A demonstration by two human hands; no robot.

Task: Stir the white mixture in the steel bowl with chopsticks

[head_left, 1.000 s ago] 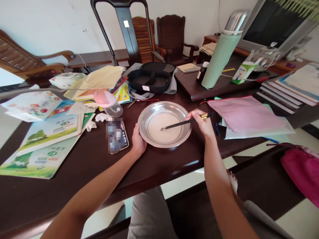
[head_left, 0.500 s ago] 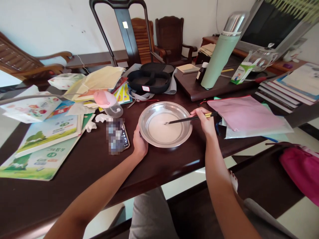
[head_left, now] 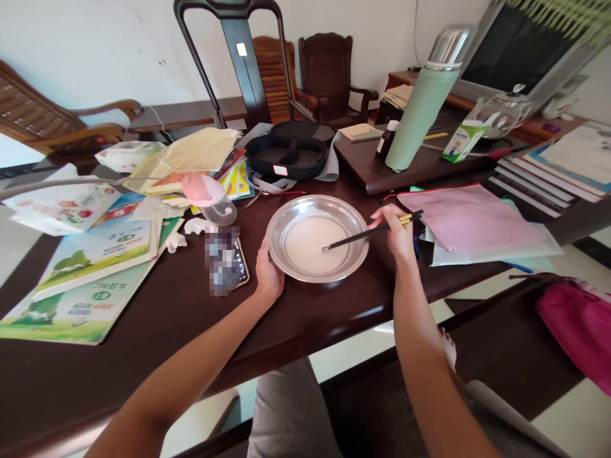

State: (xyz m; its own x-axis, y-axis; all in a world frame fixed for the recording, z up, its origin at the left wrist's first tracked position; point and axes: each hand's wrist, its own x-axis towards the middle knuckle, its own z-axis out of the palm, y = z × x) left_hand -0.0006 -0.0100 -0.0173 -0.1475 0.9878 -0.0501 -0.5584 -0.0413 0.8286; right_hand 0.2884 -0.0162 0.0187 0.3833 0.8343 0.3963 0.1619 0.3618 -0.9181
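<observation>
Dark-brown table: we have one round, shiny, wide-rimmed metal basin upon it, cupped by our left hand; milky off-white liquid within; slim black, gold-banded chopsticks, clasped in our right hand, tips at its surface.

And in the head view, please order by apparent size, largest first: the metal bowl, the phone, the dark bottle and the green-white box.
1. metal bowl
2. phone
3. green-white box
4. dark bottle
The last two stand farther back, so their real sizes are unsure.
</observation>
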